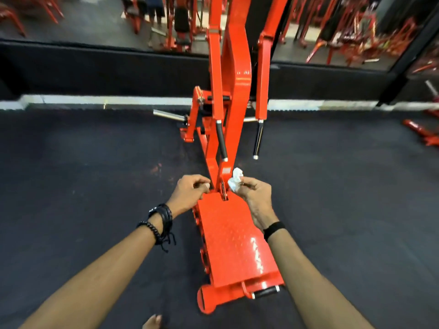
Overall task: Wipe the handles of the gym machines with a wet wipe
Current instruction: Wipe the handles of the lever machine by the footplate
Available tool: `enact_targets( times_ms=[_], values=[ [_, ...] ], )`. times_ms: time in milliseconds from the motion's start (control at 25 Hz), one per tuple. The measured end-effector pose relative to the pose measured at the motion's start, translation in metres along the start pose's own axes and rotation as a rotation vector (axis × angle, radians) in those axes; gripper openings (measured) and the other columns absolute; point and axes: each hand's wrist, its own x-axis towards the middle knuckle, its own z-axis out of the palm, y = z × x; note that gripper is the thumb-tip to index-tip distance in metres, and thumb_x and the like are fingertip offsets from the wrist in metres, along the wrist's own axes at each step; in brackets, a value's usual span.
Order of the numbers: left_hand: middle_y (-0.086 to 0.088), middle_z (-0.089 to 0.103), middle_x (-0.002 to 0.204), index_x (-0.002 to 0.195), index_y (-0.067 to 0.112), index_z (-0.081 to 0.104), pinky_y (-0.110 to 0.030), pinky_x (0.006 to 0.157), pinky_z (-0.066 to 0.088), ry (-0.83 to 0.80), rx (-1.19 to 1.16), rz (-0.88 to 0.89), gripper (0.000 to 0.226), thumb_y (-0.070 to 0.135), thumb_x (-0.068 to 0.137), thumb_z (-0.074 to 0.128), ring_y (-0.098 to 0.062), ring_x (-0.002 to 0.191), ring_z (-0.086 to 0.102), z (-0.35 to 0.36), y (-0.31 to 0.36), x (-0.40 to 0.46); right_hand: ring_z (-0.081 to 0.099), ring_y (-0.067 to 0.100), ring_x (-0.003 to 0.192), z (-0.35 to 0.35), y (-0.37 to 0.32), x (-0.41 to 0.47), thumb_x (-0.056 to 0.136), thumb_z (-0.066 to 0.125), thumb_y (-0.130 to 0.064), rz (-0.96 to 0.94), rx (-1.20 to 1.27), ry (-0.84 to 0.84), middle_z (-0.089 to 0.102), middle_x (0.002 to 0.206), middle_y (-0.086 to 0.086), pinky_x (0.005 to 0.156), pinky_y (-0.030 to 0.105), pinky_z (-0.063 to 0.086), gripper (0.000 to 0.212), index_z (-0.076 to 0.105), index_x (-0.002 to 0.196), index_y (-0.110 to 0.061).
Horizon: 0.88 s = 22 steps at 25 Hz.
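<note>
Bare toes (153,321) show at the bottom edge of the head view, on the dark floor (83,186) just short of the near end of the red machine (234,74). Its checkered footplate (234,243) runs away from the camera between the two forearms, with a short black roller (265,292) at its near right corner.

At the far end of the footplate, where the upright column rises, both hands work close together. The left hand (190,193) has its fingers curled with thumb against fingertips; whether it pinches a scrap of something I cannot tell. The right hand (255,192) grips a crumpled white wet wipe (236,182), bunched at the fingertips just right of the column's base.

Beyond the hands, two black handles hang from the machine's arms: the left handle (221,140) in front of the column, the right handle (258,138) hanging free to the right of the column. Neither is touched.

My reading: the wipe is being readied, not yet applied. Next, the right hand needs to reach forward and up, wrap the wipe around a handle and rub along its length, then do the other.
</note>
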Motion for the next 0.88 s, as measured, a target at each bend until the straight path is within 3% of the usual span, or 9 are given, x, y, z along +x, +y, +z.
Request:
enact_targets(
  times_ms=[120, 280, 400, 600, 760, 880],
  values=[
    [0.01, 0.071, 0.066, 0.084, 0.034, 0.068, -0.043, 0.068, 0.058, 0.011, -0.022, 0.045, 0.034, 0.001, 0.09, 0.062, -0.012, 0.056, 0.063, -0.034, -0.016, 0.005, 0.066, 0.014, 0.081, 0.039, -0.014, 0.009, 0.076, 0.073, 0.016, -0.071, 0.009, 0.046, 0.069, 0.094, 0.016, 0.083, 0.033, 0.054, 0.022, 0.07, 0.097, 0.012],
    [0.005, 0.072, 0.073, 0.09, 0.022, 0.071, -0.038, 0.071, 0.058, -0.046, 0.019, 0.071, 0.022, 0.002, 0.091, 0.062, -0.005, 0.057, 0.062, -0.094, -0.029, 0.014, 0.063, 0.02, 0.059, 0.096, -0.026, 0.022, 0.081, 0.065, 0.019, -0.091, 0.05, 0.145, 0.069, 0.082, 0.017, 0.063, 0.029, 0.056, 0.02, 0.067, 0.087, 0.0],
    [0.003, 0.073, 0.079, 0.095, 0.018, 0.072, -0.031, 0.076, 0.055, -0.032, 0.028, 0.09, 0.018, 0.004, 0.091, 0.062, 0.006, 0.059, 0.062, -0.142, -0.04, 0.034, 0.061, 0.017, 0.055, 0.139, -0.026, 0.033, 0.084, 0.064, 0.016, -0.104, 0.013, 0.169, 0.069, 0.084, 0.017, 0.056, 0.024, 0.055, 0.015, 0.066, 0.096, 0.006],
    [0.009, 0.074, 0.083, 0.101, 0.024, 0.075, -0.038, 0.082, 0.057, -0.05, 0.057, 0.129, 0.017, 0.017, 0.09, 0.064, -0.009, 0.079, 0.069, -0.174, -0.051, 0.07, 0.064, 0.014, 0.058, 0.168, -0.02, 0.05, 0.087, 0.064, 0.012, -0.114, -0.003, 0.243, 0.073, 0.073, 0.007, 0.055, 0.024, 0.055, 0.013, 0.066, 0.099, 0.006],
    [0.008, 0.073, 0.081, 0.096, 0.032, 0.073, -0.043, 0.08, 0.057, -0.073, 0.07, 0.126, 0.015, 0.026, 0.087, 0.064, -0.012, 0.077, 0.068, -0.185, -0.063, 0.096, 0.062, 0.016, 0.058, 0.177, -0.011, 0.076, 0.088, 0.062, 0.011, -0.074, 0.023, 0.307, 0.069, 0.071, 0.01, 0.053, 0.026, 0.053, 0.013, 0.065, 0.097, 0.002],
    [0.007, 0.072, 0.08, 0.096, 0.029, 0.074, -0.039, 0.078, 0.056, -0.092, 0.121, 0.126, 0.014, 0.018, 0.09, 0.067, -0.011, 0.075, 0.067, -0.182, -0.071, 0.126, 0.061, 0.016, 0.054, 0.181, 0.001, 0.1, 0.088, 0.062, 0.011, -0.052, 0.042, 0.339, 0.069, 0.068, 0.009, 0.051, 0.028, 0.05, 0.013, 0.065, 0.097, 0.001]
  ],
)
